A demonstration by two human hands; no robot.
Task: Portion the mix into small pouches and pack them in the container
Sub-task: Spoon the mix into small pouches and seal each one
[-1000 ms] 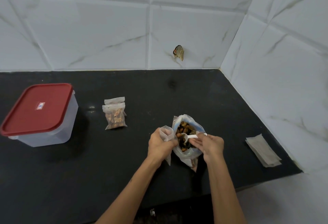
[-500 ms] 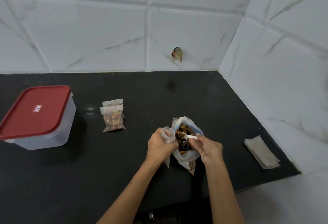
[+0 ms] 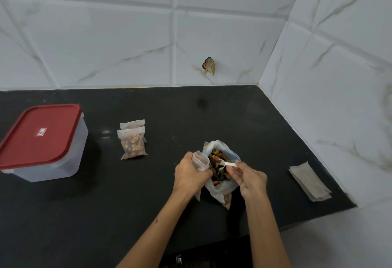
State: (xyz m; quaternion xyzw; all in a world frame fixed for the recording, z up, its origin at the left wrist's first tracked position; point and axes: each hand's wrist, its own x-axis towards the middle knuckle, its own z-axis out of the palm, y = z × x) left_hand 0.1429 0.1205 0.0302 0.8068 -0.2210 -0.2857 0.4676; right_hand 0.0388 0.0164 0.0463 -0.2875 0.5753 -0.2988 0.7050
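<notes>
An open plastic bag of brown and dark mix (image 3: 220, 185) stands on the black counter in front of me. My left hand (image 3: 189, 175) grips a small clear pouch (image 3: 201, 160) with its mouth open, right beside the bag's left rim. My right hand (image 3: 249, 179) pinches a small white spoon (image 3: 227, 163) whose bowl lies over the mix inside the bag. Two filled pouches (image 3: 132, 143) lie stacked further left. A clear container with a red lid (image 3: 40, 138) sits shut at the far left.
A stack of flat, unfilled pouches (image 3: 309, 181) lies at the right, close to the counter's front-right edge. White tiled walls bound the counter (image 3: 212, 110) at the back and right. A small scrap (image 3: 209, 66) is stuck on the back wall.
The spoon's bowl has dipped lower into the mix and my right hand has shifted slightly. The left hand keeps the pouch in the same place.
</notes>
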